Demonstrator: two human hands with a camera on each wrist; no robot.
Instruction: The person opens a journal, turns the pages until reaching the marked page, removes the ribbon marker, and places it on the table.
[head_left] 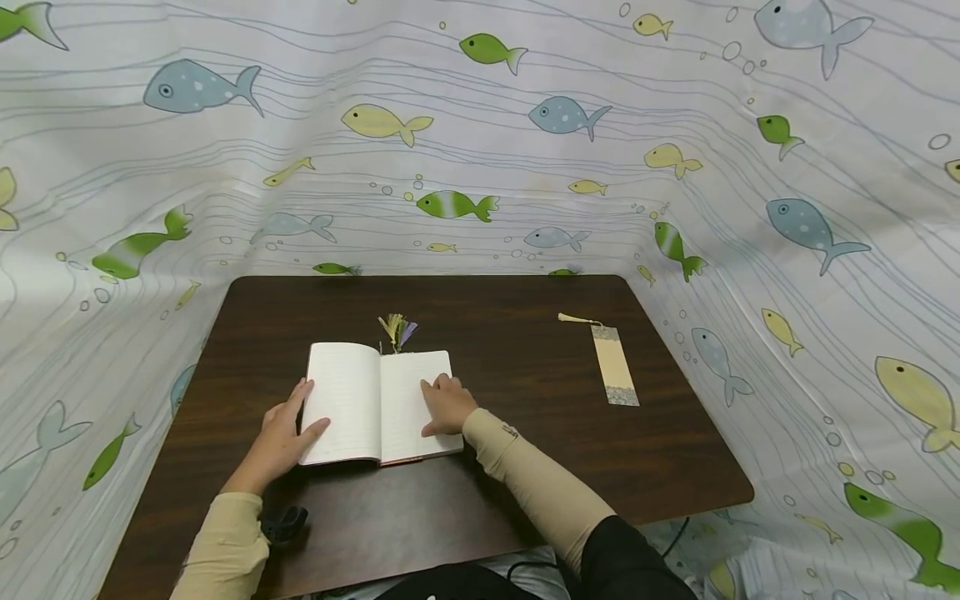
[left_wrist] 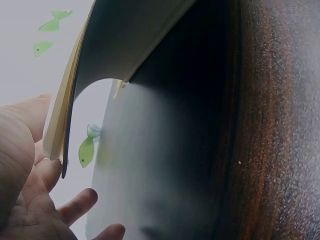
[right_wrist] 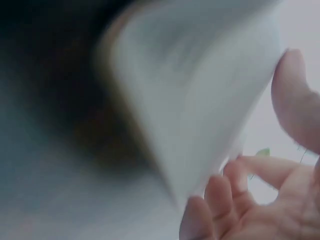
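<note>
An open notebook [head_left: 343, 404] with lined white pages lies on the dark wooden table. My left hand [head_left: 279, 437] holds its left edge, thumb over the page; the left wrist view shows the cover and pages [left_wrist: 59, 120] between thumb and fingers [left_wrist: 80, 205]. Over the right-hand page, my right hand [head_left: 448, 406] has thumb and index finger spread on the paper. Seen from the right wrist, its loosely bent fingers [right_wrist: 220, 200] lie along a blurred page [right_wrist: 185, 90]. Yellow and purple tassels [head_left: 397, 331] stick out above the notebook's spine.
A cream bookmark [head_left: 615, 364] with grey patterned ends and a yellow tassel lies on the right of the table [head_left: 525, 333]. A small black object [head_left: 285, 527] sits near my left forearm. Fish-patterned cloth [head_left: 480, 150] surrounds the table's back and sides.
</note>
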